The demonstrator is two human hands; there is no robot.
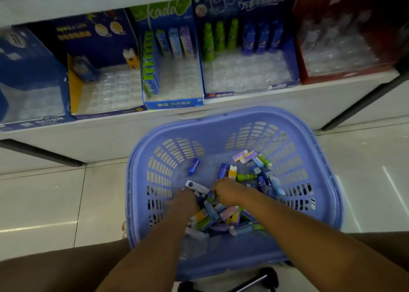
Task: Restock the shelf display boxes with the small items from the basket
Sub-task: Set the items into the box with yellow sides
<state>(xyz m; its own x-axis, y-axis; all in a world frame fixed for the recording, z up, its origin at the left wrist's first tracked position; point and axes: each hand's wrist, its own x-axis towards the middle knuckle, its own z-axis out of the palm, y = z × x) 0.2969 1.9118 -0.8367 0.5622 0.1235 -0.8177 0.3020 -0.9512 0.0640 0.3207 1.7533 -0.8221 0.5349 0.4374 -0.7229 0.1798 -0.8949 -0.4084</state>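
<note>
**Q:** Where do the small items point(221, 216) lie?
**A:** Heaped in the bottom of the lavender plastic basket point(287, 137), whose walls are slotted. They are blocky little packs in blue, green, pink and yellow.

**Q:** And the hands?
**A:** The left hand point(188, 197) and right hand point(228, 192) are both sunk knuckles-up in the heap. The fingers are hidden, so I cannot tell whether either grasps anything.

**Q:** The display boxes point(172, 102)?
**A:** Cardboard, on the white shelf point(110, 137) just behind the basket. They are lined with clear dimpled trays point(243, 70), with a few upright packs at the back.
</note>
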